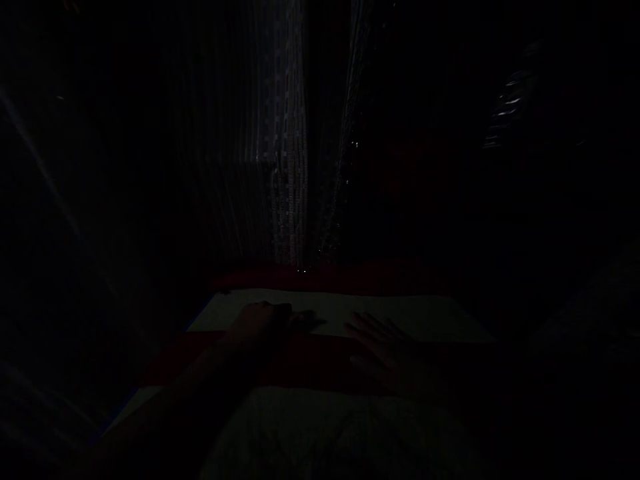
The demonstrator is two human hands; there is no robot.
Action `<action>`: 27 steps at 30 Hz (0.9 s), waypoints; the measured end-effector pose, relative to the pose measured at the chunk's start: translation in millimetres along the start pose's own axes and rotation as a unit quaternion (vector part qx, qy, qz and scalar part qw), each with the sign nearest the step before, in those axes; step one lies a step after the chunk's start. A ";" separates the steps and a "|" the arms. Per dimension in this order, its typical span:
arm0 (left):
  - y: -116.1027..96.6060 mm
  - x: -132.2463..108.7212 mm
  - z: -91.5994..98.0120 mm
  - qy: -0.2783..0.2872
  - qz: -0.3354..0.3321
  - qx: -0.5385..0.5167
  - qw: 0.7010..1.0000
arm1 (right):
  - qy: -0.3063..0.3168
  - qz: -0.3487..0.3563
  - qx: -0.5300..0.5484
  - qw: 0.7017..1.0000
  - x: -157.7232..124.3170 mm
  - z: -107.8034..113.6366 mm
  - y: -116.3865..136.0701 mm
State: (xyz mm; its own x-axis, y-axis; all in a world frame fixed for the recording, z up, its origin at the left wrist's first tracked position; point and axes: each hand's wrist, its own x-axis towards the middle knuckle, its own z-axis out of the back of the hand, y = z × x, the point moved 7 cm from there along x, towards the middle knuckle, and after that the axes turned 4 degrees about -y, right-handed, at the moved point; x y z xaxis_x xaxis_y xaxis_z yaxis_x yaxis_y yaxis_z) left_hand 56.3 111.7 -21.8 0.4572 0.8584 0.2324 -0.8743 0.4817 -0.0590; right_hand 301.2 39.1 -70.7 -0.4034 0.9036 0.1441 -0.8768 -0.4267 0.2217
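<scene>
The view is very dark. A striped cloth (305, 367) with pale and red bands spreads out before me, a thin blue edge running along its left side. My left hand (257, 321) is closed over the upper pale band, and what its fingers hold, if anything, is lost in shadow. To the right, my right hand (375, 340) rests flat on the cloth with fingers spread, reaching across the red band onto the pale one. A dark shadow or small shape lies just right of my left hand; I cannot tell which.
Beyond the cloth, grey strands or patterned fabric (287, 133) hang down in vertical lines. A row of shiny glints (507, 103) shows at upper right. Along the left runs a faint pale slanting line (37, 157). Most else is too dark to make out.
</scene>
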 end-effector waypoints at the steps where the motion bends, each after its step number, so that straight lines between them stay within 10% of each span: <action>1: -1.4 -1.0 1.2 -0.001 -0.005 -0.001 1.000 | -0.003 0.000 -0.004 1.000 0.2 -0.2 -0.5; 9: -51.3 -27.3 -10.5 0.028 -0.218 -0.099 0.971 | -0.036 -0.007 -0.043 0.998 1.2 1.4 -3.6; 27: -71.9 -40.3 -9.1 -0.008 -0.237 -0.108 0.966 | 0.016 0.017 -0.047 0.999 -3.7 7.4 29.2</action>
State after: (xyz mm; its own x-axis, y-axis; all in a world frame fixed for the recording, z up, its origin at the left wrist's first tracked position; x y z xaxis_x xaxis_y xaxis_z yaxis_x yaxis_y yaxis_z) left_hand 102.2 44.1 -35.7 0.7935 0.5309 0.2976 -0.5129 0.8465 -0.1425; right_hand 279.1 23.0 -57.6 -0.4407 0.8898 0.1183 -0.8824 -0.4536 0.1246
